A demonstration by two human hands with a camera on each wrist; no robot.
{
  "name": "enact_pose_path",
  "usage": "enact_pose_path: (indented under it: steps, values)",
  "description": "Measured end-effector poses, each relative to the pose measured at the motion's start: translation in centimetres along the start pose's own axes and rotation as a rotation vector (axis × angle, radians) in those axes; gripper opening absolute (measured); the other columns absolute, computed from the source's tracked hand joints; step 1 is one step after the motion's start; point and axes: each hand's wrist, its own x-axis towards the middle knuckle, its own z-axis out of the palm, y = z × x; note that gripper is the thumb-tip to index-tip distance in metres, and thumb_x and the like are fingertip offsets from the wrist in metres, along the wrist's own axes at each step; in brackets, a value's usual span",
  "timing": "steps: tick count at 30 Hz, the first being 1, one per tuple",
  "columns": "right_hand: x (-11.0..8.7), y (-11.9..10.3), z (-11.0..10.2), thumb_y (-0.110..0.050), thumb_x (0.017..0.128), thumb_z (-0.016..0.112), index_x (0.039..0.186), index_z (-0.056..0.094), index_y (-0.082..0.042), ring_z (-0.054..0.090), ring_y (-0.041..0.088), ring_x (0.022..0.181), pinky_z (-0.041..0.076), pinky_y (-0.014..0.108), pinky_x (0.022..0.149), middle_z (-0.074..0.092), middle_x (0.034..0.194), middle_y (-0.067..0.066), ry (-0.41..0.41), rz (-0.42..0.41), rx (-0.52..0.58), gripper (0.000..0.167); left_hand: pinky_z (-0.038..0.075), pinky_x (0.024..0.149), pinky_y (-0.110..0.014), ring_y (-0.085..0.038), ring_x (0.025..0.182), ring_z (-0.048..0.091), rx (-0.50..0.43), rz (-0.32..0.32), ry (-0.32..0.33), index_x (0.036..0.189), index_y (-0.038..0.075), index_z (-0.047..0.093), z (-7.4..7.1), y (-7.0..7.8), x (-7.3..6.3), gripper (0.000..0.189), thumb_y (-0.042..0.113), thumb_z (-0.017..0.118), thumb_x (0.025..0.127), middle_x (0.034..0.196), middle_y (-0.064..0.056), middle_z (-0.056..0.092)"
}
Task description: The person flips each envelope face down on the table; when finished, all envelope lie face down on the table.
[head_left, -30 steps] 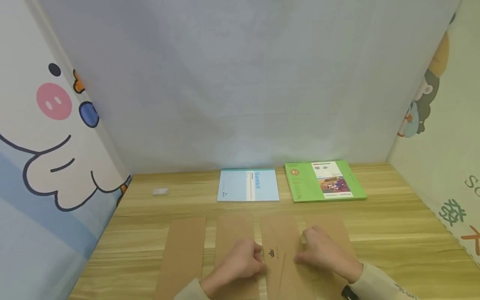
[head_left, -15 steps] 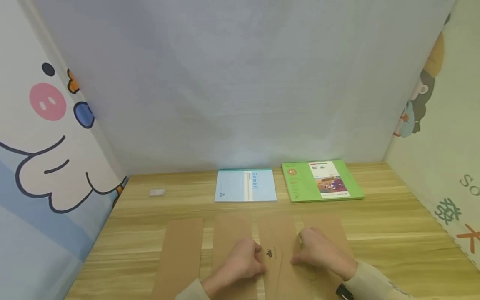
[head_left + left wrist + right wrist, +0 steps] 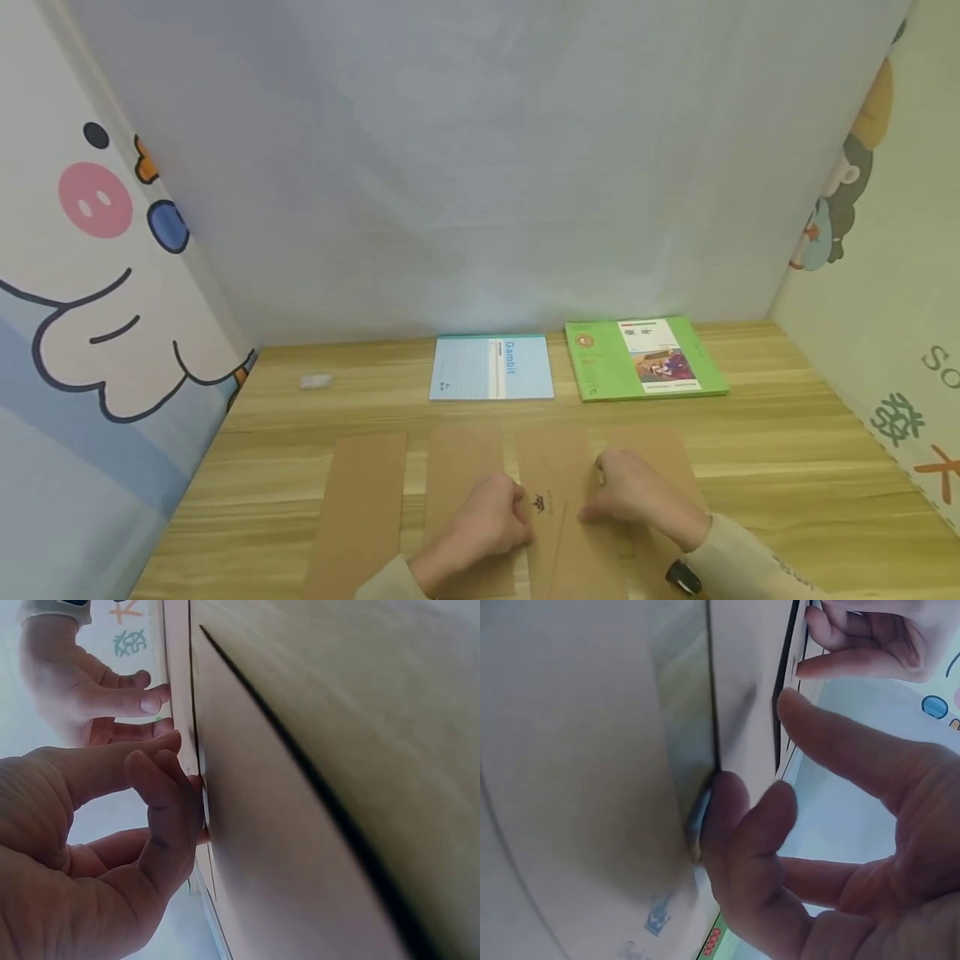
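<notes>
Several long brown kraft-paper pieces lie side by side on the wood-grain table. The third from the left is a kraft envelope (image 3: 555, 458), with a small dark crown print and a slanting flap line. My left hand (image 3: 487, 517) is at its left edge, thumb tip right at the paper, other fingers bent. Over its right edge is my right hand (image 3: 641, 496), thumb tip on the paper. In the right wrist view the right thumb (image 3: 840, 742) stands apart from the bent fingers (image 3: 757, 855). The left wrist view shows the left fingertips (image 3: 196, 787) close against the paper.
Left of the envelope lie two more brown pieces, the outer one (image 3: 360, 508) uncovered; another (image 3: 660, 446) is partly under my right hand. At the back are a light-blue notebook (image 3: 465, 371), a green book (image 3: 600, 358) and a small whitish block (image 3: 316, 382).
The right fingertips have shifted slightly left over the crown-printed envelope. My left hand has barely moved. The head view has shifted a little.
</notes>
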Motion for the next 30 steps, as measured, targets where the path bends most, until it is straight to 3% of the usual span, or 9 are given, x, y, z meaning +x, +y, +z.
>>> enact_pose_path:
  steps: [7, 15, 23, 30]
  values:
    - [0.3, 0.6, 0.1, -0.014, 0.054, 0.09, 0.113, 0.055, 0.016, 0.058, 0.025, 0.077, 0.052, 0.043, 0.072, 0.061, 0.086, 0.014, -0.016, 0.019, 0.049, 0.075, 0.034, 0.035, -0.018, -0.001, 0.037, 0.04, 0.037, 0.051, 0.029, 0.053, 0.012, 0.052, 0.3, -0.1, 0.0, 0.03, -0.009, 0.072, 0.059, 0.042, 0.011, 0.045]
    - [0.1, 1.0, 0.2, -0.011, 0.056, 0.089, 0.119, 0.052, 0.016, 0.059, 0.025, 0.079, 0.052, 0.044, 0.074, 0.061, 0.084, 0.01, -0.006, 0.016, 0.084, 0.078, 0.033, 0.034, -0.017, -0.003, 0.038, 0.041, 0.054, 0.059, 0.048, 0.054, 0.012, 0.051, 0.4, -0.1, 0.0, 0.031, -0.01, 0.071, 0.06, 0.047, 0.007, 0.046]
    - [0.1, 1.7, -0.3, -0.01, 0.058, 0.089, 0.119, 0.055, 0.012, 0.061, 0.021, 0.073, 0.053, 0.04, 0.069, 0.064, 0.078, 0.004, -0.041, 0.006, 0.208, 0.073, 0.038, 0.037, -0.019, -0.005, 0.04, 0.044, 0.035, 0.043, 0.033, 0.059, 0.011, 0.053, 0.2, -0.1, 0.0, 0.028, -0.01, 0.071, 0.057, 0.048, 0.008, 0.048]
    - [-0.2, 2.3, -1.4, -0.014, 0.065, 0.087, 0.122, 0.053, 0.011, 0.06, 0.019, 0.071, 0.053, 0.037, 0.064, 0.062, 0.081, 0.004, -0.073, -0.069, 0.302, 0.071, 0.04, 0.04, -0.021, -0.008, 0.043, 0.046, 0.017, 0.024, 0.008, 0.063, 0.01, 0.054, 0.0, 0.0, 0.3, 0.028, -0.007, 0.076, 0.057, 0.053, 0.006, 0.05]
